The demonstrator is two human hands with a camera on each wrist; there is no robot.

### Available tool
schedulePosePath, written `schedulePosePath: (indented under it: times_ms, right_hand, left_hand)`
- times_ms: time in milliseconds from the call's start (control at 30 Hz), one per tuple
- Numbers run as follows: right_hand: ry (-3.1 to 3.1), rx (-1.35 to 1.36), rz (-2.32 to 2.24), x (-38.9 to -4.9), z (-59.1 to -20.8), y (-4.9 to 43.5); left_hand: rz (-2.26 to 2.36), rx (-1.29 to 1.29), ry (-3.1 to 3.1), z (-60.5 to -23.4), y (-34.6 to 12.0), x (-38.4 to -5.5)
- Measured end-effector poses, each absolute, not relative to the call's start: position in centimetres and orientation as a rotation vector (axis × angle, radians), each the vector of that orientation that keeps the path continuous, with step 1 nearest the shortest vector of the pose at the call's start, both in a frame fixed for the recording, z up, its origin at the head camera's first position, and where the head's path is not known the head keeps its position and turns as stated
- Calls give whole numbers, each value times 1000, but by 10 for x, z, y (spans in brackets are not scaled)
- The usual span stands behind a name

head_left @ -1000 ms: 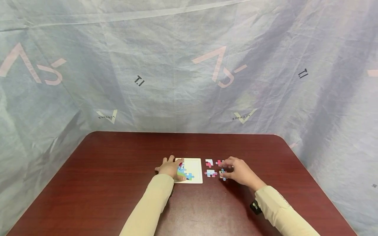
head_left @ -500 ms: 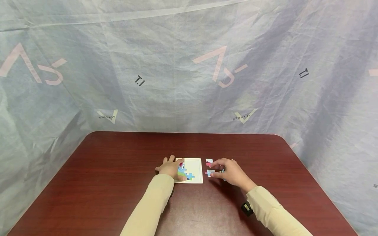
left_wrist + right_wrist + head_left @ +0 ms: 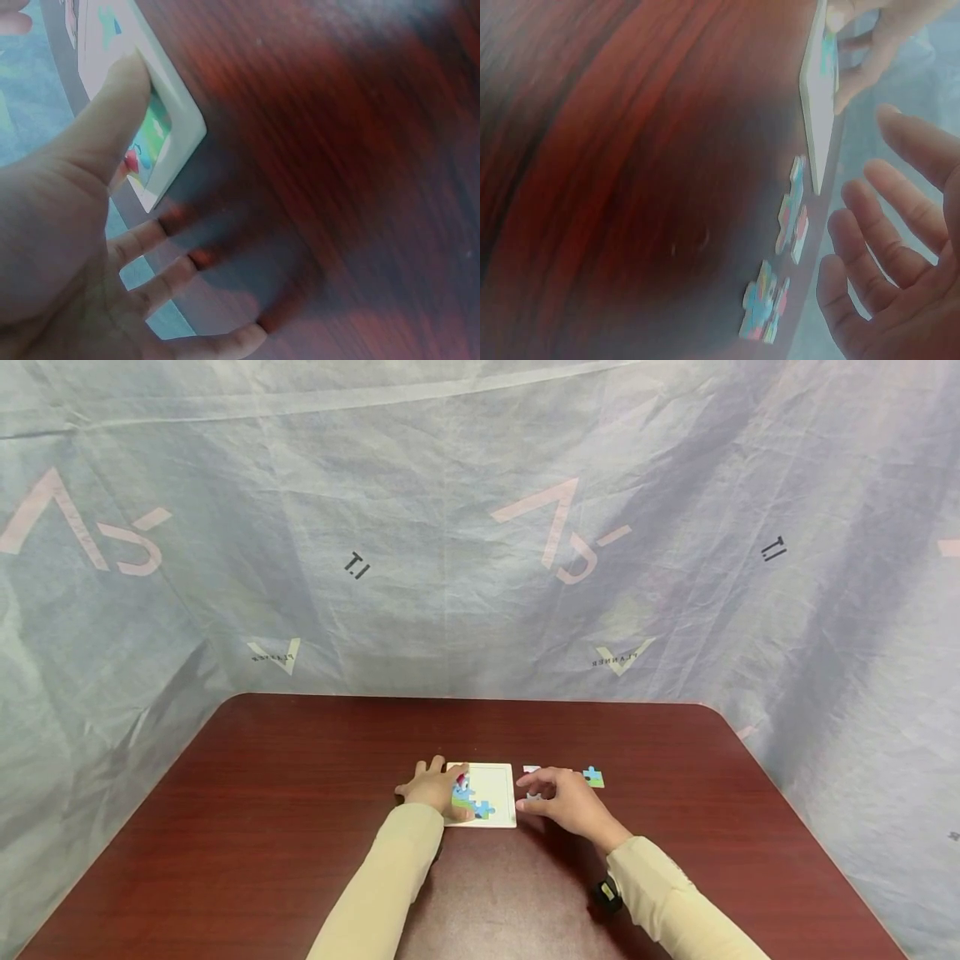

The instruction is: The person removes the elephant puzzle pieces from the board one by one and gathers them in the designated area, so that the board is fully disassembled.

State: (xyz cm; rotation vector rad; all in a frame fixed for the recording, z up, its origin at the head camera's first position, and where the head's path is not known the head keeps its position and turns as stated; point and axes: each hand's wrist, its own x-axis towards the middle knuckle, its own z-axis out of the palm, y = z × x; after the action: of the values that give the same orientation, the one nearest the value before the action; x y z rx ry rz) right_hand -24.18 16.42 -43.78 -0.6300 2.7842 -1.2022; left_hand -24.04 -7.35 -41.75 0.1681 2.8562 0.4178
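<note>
A pale square puzzle tray (image 3: 501, 789) lies on the table, with joined blue and green puzzle pieces (image 3: 482, 810) in its left and lower part. My left hand (image 3: 430, 789) rests across the tray's left side, thumb on the puzzle and other fingers spread on the table. Beside the tray's right edge, my right hand (image 3: 567, 802) hovers over loose pieces, thumb and fingers apart. In the right wrist view nothing is between its fingers, and several loose pieces (image 3: 758, 304) lie below it. One blue-green piece (image 3: 594, 777) shows past the hand; others are partly hidden under it.
The dark red wooden table (image 3: 300, 777) has rounded far corners. Grey printed fabric (image 3: 442, 527) hangs behind it and along both sides. A small black device (image 3: 608, 894) sits at my right wrist.
My right hand has moved left from above the right-hand loose pieces toward the tray, uncovering the blue-green piece. My left hand stays in place on the tray.
</note>
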Motion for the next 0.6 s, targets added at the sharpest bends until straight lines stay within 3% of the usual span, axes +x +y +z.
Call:
schedulePosePath:
  times_ms: [600]
  right_hand:
    - [2772,-667,-1202,-237,-438,134]
  left_hand:
    - [388,143,2854,-419,-73,-244]
